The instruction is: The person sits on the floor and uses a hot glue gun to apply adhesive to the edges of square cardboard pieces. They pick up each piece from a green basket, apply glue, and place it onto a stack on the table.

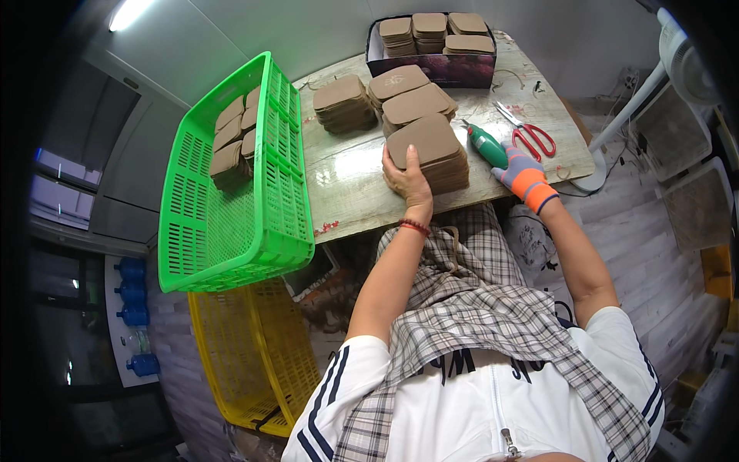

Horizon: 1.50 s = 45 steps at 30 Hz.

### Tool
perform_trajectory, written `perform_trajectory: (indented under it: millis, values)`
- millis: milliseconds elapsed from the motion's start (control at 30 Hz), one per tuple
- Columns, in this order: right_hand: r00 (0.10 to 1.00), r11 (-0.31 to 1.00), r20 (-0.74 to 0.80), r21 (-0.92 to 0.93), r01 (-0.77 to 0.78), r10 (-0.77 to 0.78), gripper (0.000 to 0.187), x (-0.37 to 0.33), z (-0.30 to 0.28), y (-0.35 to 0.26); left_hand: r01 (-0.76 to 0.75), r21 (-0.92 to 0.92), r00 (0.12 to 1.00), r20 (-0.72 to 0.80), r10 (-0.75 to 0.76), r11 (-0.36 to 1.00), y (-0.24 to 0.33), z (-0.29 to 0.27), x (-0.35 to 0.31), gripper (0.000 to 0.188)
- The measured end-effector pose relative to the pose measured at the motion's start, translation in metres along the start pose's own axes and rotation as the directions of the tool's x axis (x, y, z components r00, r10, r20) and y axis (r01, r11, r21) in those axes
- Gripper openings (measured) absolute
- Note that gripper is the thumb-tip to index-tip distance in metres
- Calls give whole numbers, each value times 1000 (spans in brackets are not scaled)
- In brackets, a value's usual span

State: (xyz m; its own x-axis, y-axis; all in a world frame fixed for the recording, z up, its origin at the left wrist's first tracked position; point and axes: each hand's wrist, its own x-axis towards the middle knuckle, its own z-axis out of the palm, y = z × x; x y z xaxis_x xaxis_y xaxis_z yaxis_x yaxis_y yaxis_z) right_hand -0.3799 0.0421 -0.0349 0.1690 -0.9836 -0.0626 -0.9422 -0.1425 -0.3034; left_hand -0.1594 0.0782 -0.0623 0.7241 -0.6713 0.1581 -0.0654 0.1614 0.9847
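Note:
My left hand (408, 179), bare with a red bead bracelet, grips the left near corner of a stack of brown rounded-corner sheets (433, 150); the thumb lies on top and the fingers go down the side. My right hand (522, 173) wears a grey and orange knit glove. Its fingers close around the rear of a green handheld tool (486, 145) with a narrow tip pointing away from me, just right of that stack. Beyond the gripped stack stand two more stacks (416, 104) in a row, and another brown stack (344, 104) sits to their left.
Red-handled scissors (531, 137) lie right of the tool. A dark box (431, 69) of brown stacks stands at the table's far edge. At left is a green plastic crate (285, 173) holding more stacks, above a yellow crate (231, 354). A white fan (681, 58) stands at right.

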Motion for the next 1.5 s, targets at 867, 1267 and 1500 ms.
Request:
perform_trajectory:
  millis: [867, 1267, 1500]
  values:
    - [986, 697, 18, 705, -128, 163, 55, -64, 32, 69, -78, 57, 863, 503, 38, 995, 76, -34, 30, 30]
    - [999, 488, 24, 872, -39, 37, 29, -149, -48, -19, 561, -808, 812, 494, -311, 180, 85, -13, -42, 41]
    - [998, 475, 70, 878, -57, -10, 29, -153, -50, -36, 550, -826, 808, 490, -326, 122, 79, -11, -39, 43]
